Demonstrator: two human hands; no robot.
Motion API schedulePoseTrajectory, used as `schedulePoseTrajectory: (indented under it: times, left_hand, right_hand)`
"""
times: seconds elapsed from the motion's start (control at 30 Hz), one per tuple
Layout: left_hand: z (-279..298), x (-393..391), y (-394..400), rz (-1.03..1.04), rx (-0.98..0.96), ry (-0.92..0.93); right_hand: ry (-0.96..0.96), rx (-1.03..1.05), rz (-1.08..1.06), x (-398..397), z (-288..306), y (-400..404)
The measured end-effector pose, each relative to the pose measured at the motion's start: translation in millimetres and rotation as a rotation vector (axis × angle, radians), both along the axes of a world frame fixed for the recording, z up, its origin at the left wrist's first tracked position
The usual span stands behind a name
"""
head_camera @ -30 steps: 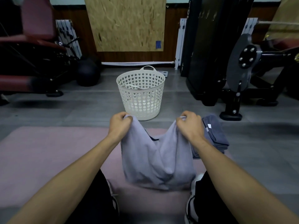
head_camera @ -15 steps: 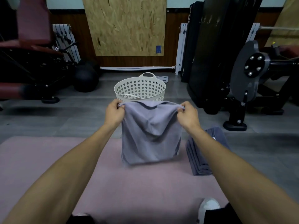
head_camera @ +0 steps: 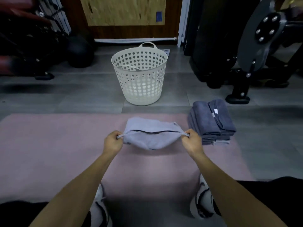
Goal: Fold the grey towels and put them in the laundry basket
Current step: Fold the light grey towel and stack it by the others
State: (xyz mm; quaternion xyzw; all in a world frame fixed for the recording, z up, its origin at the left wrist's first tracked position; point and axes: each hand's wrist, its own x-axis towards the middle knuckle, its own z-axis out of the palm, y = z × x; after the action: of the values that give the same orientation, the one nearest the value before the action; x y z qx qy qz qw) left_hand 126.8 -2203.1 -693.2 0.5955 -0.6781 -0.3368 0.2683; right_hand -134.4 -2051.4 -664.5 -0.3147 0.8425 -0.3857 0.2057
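A light grey towel [head_camera: 148, 134] lies doubled over on the pink mat [head_camera: 57, 145], stretched between my hands. My left hand [head_camera: 112, 142] pinches its left corners and my right hand [head_camera: 191, 141] pinches its right corners. To the right, a stack of darker grey folded towels [head_camera: 211, 124] rests at the mat's far right corner. The white perforated laundry basket [head_camera: 139, 76] stands on the floor beyond the mat, straight ahead; some cloth shows faintly inside it.
Black exercise machines stand at the right [head_camera: 246, 51] and left [head_camera: 29, 46], with a dark ball [head_camera: 80, 51] left of the basket. A wooden board [head_camera: 123, 10] leans on the back wall. My white shoes [head_camera: 203, 200] rest at the mat's near edge.
The towel was held up in front of the basket, hanging from both hands. It has come down onto the mat, folded over, with my hands lower and nearer to me.
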Motion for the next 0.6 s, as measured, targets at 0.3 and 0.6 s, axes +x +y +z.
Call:
schedulePoseTrajectory:
  times: [0.3, 0.6]
  left_hand:
    - [-35.6, 62.2, 79.4, 0.021, 0.234, -0.106]
    - [-67.7, 75.6, 114.0, -0.205, 0.39, -0.505]
  right_hand:
    - [-0.092, 0.144, -0.035, 40.7, -73.2, 106.5]
    - [-0.008, 0.374, 0.127, 59.8, -101.5, 155.5]
